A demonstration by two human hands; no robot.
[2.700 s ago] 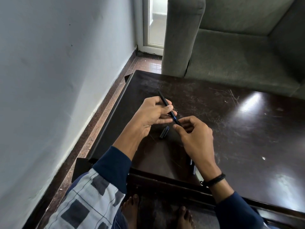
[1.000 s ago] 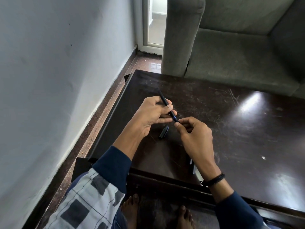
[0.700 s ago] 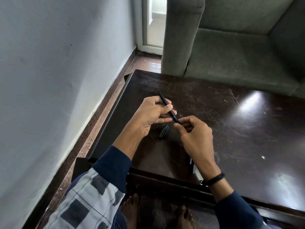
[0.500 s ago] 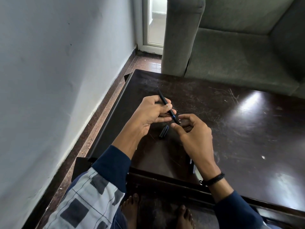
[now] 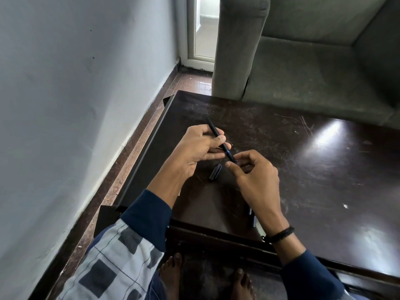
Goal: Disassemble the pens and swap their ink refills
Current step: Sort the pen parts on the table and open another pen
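The left hand [image 5: 194, 152] clamps its fingers round a black pen [image 5: 216, 133]. The right hand [image 5: 257, 180] pinches the pen's tip between thumb and forefinger, above a cap [image 5: 215, 173] lying near the table's [image 5: 324, 169] left edge.

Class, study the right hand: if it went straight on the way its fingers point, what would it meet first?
Probably the near end of the black pen, which the left hand grips. The right hand points up-left, fingertips flanking that end; whether they touch it is unclear.
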